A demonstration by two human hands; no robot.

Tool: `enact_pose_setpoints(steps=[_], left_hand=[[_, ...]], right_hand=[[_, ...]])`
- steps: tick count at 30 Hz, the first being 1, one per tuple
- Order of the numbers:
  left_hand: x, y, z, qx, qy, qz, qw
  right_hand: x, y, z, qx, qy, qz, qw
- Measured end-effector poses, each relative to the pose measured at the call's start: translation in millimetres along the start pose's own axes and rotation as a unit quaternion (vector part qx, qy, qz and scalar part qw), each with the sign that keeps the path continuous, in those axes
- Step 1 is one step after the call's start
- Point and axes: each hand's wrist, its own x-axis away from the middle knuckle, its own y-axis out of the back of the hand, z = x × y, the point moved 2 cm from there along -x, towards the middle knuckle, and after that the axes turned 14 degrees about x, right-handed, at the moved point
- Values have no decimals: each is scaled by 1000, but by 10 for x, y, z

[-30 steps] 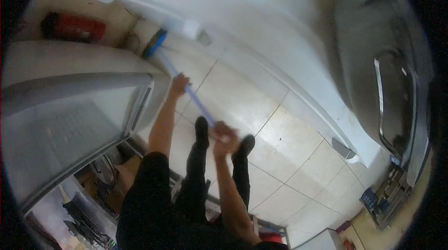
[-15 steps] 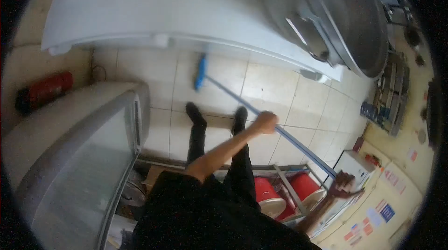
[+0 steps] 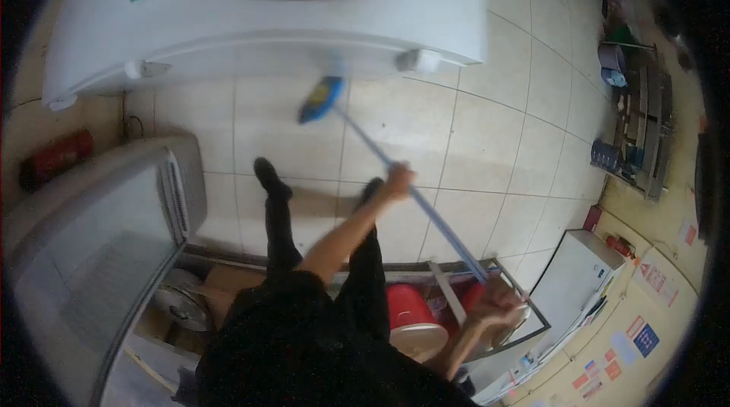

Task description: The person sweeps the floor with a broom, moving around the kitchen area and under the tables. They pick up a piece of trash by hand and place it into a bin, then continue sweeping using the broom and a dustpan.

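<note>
A broom with a blue head (image 3: 322, 100) and a long light-blue handle (image 3: 443, 226) slants across the tiled floor. My left hand (image 3: 401, 180) is wrapped round the middle of the handle. Close to the handle's upper end, my right hand (image 3: 496, 307) is closed on it, blurred by motion. The broom head is tilted on the floor, just in front of the white chest-like unit (image 3: 258, 15), with yellowish bristles or dirt showing on it. My feet, in dark shoes (image 3: 266, 174), stand just behind the head.
A glass-topped freezer (image 3: 186, 179) stands at left, beside a red fire extinguisher (image 3: 65, 158). Behind me, a metal-framed rack holds red buckets (image 3: 411, 308). To the right are a small white fridge (image 3: 582, 274) and a shelf (image 3: 646, 133) with containers against the wall.
The view has shifted, bringing more floor at right into sight. The broom head has turned, showing its underside, and my right hand has come in closer to my body with the handle.
</note>
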Motion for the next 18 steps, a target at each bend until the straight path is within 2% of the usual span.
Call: enact_pose_setpoints(steps=[2,3,4,5,7,8,9,11,12,13,14,15,16,17,18], left_hand=[[-629,-1146,-698,88,7,158,984],[-898,-1387,-1205,67,-49,222,972],[-1031,-2359,-1041,162,-230,8,960],[-1211,-2222,-1492,269,-123,110,949],[-1552,-2595,-2036,192,-17,236,953],[-1592,-2793,-2282,202,-49,197,958],[-1540,-2909,-2487,209,-78,159,962],[-1305,-2637,-2904,249,-8,139,958],[-1149,-2376,-3003,196,8,154,968],[-928,-2238,-2893,157,9,139,978],[-738,-2113,-2737,117,6,123,986],[-494,-2134,-2315,96,-5,77,992],[-220,-1916,-1991,56,32,-11,998],[-68,-1587,-1562,14,120,80,989],[67,-944,-1394,-8,166,86,982]], right_hand=[[-442,342,570,46,18,-78,996],[-601,378,763,79,42,-114,989],[-766,452,832,44,72,-68,994],[-915,494,817,43,69,-69,994],[-1150,509,843,190,204,87,956],[-1312,965,865,230,228,-61,944],[-1583,1288,1024,130,336,33,932],[-1847,1796,1491,52,219,81,971],[-1912,1892,1645,-80,167,141,972],[-1928,1954,1588,-83,155,135,975],[-1976,2032,1467,-144,118,172,967],[-1997,2074,1296,-207,85,210,952],[-1935,2138,930,22,129,38,991],[-1815,2033,496,73,71,3,995],[-1658,1775,12,32,-6,46,998]])
